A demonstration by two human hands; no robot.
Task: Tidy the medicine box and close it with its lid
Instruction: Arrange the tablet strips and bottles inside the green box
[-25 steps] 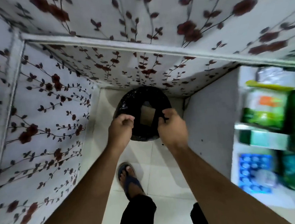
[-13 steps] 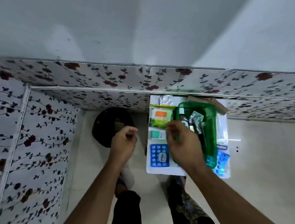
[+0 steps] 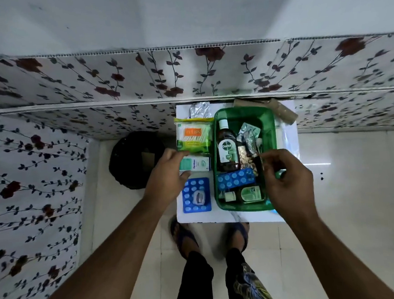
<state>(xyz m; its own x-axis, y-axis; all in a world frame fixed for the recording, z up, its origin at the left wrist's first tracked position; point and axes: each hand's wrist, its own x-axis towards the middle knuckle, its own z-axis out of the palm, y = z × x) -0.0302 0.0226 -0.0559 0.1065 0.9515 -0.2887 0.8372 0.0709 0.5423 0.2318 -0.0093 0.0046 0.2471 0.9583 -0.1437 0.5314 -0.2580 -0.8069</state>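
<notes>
A green medicine box (image 3: 242,110) stands open on a small white table (image 3: 290,214). Inside lie a brown Dettol bottle (image 3: 226,147), a blue blister strip (image 3: 236,179), silver foil packs (image 3: 249,133) and small bottles (image 3: 250,193). Left of it lie a cotton bud pack (image 3: 193,135), a small teal carton (image 3: 198,163) and a blue blister card (image 3: 196,195). My left hand (image 3: 167,177) has thumb and fingers apart around the carton's left end. My right hand (image 3: 285,180) hovers over the box's right rim, fingers loosely curled, nothing held. I see no lid for certain.
A black-lined bin (image 3: 135,159) stands on the tiled floor left of the table. A cardboard tube (image 3: 282,112) and a foil pack (image 3: 200,110) lie at the table's back. Flowered panels run behind and on the left. My sandalled feet are just below the table's front edge.
My view swung from the bin to the table. Both hands left the black bin bag and moved right; the left now reaches the teal carton, the right sits over the green box.
</notes>
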